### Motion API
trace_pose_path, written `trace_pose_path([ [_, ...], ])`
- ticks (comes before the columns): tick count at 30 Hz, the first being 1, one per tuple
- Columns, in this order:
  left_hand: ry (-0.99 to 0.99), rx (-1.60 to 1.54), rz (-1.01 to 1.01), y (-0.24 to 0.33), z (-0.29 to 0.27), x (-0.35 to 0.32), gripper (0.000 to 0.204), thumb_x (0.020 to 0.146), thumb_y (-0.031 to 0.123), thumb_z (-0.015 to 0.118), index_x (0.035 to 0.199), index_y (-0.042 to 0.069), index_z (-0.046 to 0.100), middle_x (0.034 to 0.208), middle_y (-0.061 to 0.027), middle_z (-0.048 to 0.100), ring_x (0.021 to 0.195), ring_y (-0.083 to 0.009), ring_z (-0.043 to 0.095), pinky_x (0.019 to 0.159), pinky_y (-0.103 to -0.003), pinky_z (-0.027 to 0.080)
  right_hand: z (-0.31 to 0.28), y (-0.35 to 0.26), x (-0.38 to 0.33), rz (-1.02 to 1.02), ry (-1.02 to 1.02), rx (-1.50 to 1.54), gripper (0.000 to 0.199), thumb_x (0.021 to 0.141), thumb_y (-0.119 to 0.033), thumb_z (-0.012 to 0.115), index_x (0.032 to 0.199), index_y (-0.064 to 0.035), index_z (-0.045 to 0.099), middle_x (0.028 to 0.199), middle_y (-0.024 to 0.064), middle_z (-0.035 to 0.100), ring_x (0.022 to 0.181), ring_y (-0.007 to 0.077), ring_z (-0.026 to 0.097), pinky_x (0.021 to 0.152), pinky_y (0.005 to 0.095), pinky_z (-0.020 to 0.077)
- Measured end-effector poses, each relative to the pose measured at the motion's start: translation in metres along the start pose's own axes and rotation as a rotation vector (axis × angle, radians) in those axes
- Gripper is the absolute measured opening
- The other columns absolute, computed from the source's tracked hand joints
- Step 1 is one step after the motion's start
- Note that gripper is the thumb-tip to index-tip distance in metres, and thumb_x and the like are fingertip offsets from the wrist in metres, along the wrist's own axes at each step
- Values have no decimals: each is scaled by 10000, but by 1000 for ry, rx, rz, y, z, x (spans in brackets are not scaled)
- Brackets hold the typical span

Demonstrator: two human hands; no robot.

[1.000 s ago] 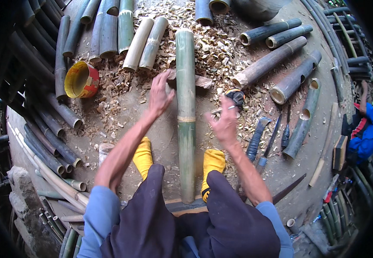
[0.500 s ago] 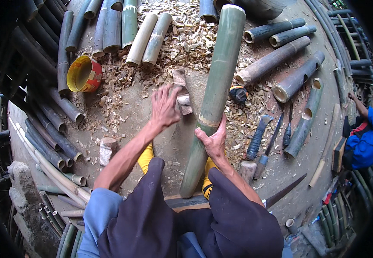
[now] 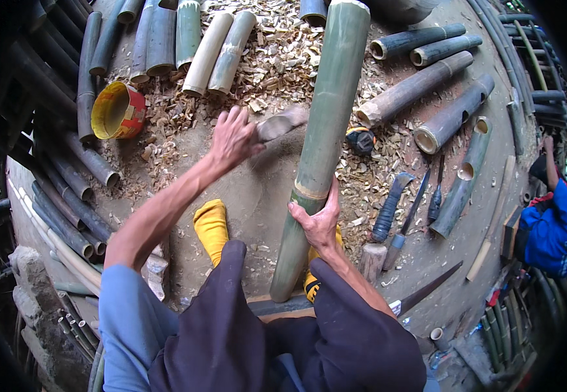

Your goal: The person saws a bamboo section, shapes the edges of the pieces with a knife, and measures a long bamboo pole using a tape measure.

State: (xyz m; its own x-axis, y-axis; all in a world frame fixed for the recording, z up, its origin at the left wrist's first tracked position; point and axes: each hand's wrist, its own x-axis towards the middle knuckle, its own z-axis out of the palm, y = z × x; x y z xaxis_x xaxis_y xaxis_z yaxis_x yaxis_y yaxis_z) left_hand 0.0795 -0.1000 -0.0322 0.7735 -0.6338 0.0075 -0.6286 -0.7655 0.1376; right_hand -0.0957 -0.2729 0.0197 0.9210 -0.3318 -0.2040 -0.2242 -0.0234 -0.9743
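Note:
A long, thick green bamboo tube (image 3: 334, 91) stands tilted between my legs, its lower end by my yellow-socked right foot. My right hand (image 3: 322, 222) is wrapped round it just below a pale node ring. To the left of the tube, my left hand (image 3: 234, 138) is closed on a short notched piece of wood (image 3: 275, 127). That wood is held up off the ground and smeared by motion. Its far end reaches close to the tube's left side; whether they touch, I cannot tell.
A yellow bucket (image 3: 119, 112) stands at the left. Wood chips (image 3: 277, 62) cover the ground ahead. On the right lie a wrapped-handle blade (image 3: 386, 215), a knife (image 3: 406, 225), a saw (image 3: 430, 289), a tape measure (image 3: 360, 140) and cut bamboo tubes (image 3: 453, 116). Another person (image 3: 551, 225) sits far right.
My left hand has picked the notched wood up from the ground and turned it toward the tube. My right hand keeps its grip, and the tube stays nearly in place.

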Motion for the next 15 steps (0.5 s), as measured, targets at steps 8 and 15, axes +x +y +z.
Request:
trace_pose_path([
  [8,184,-291,-63,-2,32,34,535,639,194,768,1129,117,566,1063,-124,468,1003,-308,454,808,-407,451,36,27,39,76,-124,-201,848,674,-211,735,1335,7,251,1061,198,582,954,294,601,829,392,496],
  [15,402,-245,-96,-2,27,20,550,656,160,740,1162,74,542,1145,-177,477,1100,-333,445,917,-400,419,35,47,47,168,-146,-280,854,705,-251,737,1343,28,243,1128,266,556,1050,358,566,896,435,458],
])
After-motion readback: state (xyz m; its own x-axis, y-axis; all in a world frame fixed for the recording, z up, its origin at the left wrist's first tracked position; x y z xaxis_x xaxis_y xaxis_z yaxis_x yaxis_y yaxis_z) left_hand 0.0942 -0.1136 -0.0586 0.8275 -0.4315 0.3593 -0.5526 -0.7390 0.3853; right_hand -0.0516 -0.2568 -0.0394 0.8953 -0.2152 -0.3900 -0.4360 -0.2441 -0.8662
